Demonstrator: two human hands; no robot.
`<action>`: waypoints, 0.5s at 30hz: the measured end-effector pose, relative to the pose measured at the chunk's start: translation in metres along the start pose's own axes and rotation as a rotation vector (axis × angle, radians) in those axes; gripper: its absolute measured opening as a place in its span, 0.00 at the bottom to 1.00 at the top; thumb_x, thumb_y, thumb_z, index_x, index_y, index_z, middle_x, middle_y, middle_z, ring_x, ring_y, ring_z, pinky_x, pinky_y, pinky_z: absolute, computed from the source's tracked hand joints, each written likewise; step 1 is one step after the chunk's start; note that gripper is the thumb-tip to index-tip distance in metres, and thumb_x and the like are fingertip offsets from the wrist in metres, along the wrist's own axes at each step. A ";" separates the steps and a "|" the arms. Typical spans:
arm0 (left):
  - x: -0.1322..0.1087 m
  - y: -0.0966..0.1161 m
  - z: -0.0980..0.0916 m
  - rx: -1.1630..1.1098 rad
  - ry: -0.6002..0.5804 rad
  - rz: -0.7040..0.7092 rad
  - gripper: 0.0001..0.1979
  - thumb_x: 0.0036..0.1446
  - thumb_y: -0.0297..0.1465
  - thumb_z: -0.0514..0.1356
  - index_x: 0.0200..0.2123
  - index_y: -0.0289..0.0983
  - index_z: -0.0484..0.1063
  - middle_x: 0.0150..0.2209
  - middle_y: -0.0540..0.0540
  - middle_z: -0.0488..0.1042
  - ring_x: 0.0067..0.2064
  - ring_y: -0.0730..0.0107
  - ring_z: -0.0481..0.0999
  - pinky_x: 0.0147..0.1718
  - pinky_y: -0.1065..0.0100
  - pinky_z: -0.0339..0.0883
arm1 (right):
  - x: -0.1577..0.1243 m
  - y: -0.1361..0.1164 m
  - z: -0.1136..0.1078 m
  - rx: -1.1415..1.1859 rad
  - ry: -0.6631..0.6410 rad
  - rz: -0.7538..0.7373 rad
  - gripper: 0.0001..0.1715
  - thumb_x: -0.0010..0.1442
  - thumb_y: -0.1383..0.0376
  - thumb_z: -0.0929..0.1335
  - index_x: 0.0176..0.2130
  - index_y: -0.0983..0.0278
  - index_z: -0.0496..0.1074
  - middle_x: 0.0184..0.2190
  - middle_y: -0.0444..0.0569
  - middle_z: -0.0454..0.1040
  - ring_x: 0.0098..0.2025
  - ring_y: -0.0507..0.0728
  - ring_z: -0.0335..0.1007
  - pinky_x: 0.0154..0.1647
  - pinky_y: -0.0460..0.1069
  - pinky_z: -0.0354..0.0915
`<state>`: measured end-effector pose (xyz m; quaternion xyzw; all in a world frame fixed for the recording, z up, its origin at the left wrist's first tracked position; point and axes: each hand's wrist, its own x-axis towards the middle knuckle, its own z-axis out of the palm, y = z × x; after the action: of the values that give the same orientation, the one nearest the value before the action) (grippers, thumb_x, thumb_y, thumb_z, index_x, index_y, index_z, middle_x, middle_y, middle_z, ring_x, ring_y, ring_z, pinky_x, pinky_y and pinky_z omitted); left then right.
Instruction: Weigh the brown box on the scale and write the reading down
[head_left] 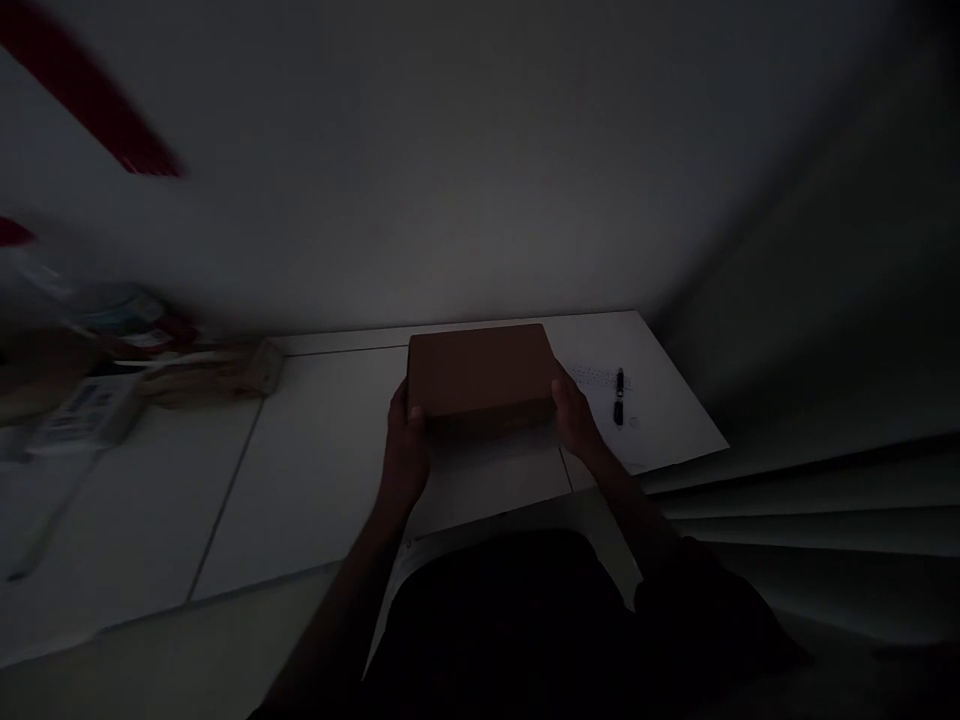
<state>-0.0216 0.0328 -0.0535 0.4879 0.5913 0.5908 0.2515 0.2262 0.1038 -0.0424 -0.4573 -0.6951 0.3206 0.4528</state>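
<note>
A closed brown cardboard box [484, 370] is between my two hands over the white table. Around its left end my left hand [406, 440] is closed, with the thumb at the near corner. My right hand [574, 410] grips the opposite end, its thumb also toward the front. The fingers behind the box are hidden. In the dim light I cannot tell whether the underside touches the table. Just right of my right hand lies a black pen [619, 397] on a sheet of paper with writing [600, 377].
The white table [307, 450] runs along a pale wall [450, 170]. At the left are a blurred white box with dark print [86, 410], a brown paper-like package [210, 375] and a bottle-like item [131, 315]. Pale folds, perhaps a curtain [825, 520], hang at the right.
</note>
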 end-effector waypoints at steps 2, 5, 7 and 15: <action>-0.001 0.000 -0.006 0.003 0.007 0.003 0.34 0.67 0.53 0.49 0.67 0.37 0.59 0.65 0.36 0.58 0.66 0.53 0.59 0.64 0.54 0.54 | 0.001 -0.008 0.003 0.003 -0.011 -0.009 0.38 0.70 0.42 0.55 0.68 0.59 0.60 0.66 0.51 0.58 0.70 0.60 0.50 0.73 0.60 0.48; -0.002 -0.001 -0.022 -0.026 0.049 -0.017 0.33 0.68 0.50 0.50 0.67 0.37 0.57 0.66 0.37 0.57 0.66 0.54 0.58 0.64 0.56 0.54 | 0.002 -0.023 0.013 0.023 -0.061 -0.041 0.37 0.71 0.43 0.55 0.69 0.58 0.57 0.67 0.50 0.57 0.69 0.59 0.52 0.72 0.58 0.50; -0.004 -0.003 -0.035 -0.041 0.093 -0.023 0.31 0.68 0.49 0.51 0.67 0.38 0.58 0.66 0.39 0.58 0.66 0.55 0.59 0.64 0.57 0.55 | 0.004 -0.034 0.023 0.053 -0.112 -0.072 0.36 0.72 0.44 0.55 0.70 0.58 0.56 0.67 0.49 0.57 0.68 0.59 0.54 0.71 0.57 0.53; -0.011 -0.014 -0.102 -0.004 0.289 0.004 0.31 0.68 0.47 0.52 0.66 0.35 0.59 0.65 0.39 0.59 0.64 0.55 0.60 0.61 0.59 0.59 | 0.016 -0.063 0.081 0.121 -0.294 -0.156 0.39 0.71 0.42 0.54 0.70 0.60 0.53 0.66 0.50 0.59 0.67 0.60 0.56 0.67 0.57 0.58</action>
<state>-0.1100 -0.0211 -0.0519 0.3985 0.6192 0.6566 0.1636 0.1269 0.0919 -0.0140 -0.3222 -0.7665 0.3892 0.3964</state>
